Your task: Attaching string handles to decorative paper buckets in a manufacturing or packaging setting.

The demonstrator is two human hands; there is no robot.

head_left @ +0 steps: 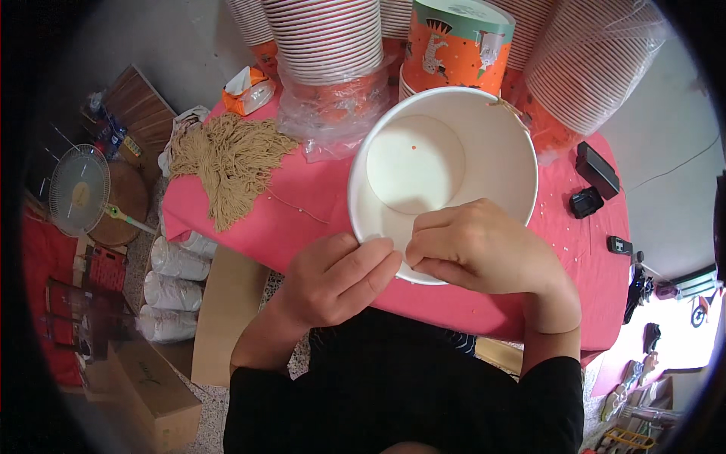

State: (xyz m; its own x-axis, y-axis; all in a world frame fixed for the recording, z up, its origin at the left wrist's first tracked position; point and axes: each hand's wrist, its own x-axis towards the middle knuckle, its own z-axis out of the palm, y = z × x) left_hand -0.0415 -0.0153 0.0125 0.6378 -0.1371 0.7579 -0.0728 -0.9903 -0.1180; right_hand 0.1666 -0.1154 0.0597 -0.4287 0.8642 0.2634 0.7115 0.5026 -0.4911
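A large round paper bucket (485, 140) lies tipped toward me over the table, its white inside and flat bottom facing up. My left hand (330, 276) is closed on the near left part of its rim, with the fingers over the edge. At the near edge, just right of the left hand, my right hand (475, 246) is closed in a pinch; what its fingertips hold is hidden. A short piece of brown cord (508, 106) shows at the rim's far right. Inside on the bottom is one small orange dot.
A heap of tan cord (227, 163) lies left on the pink-covered table (295, 231). Behind stand an orange-and-green bucket (457, 57) and stacked tubs (329, 45) in plastic. Black small items (597, 170) sit at right. A cardboard box (155, 393) stands on the floor.
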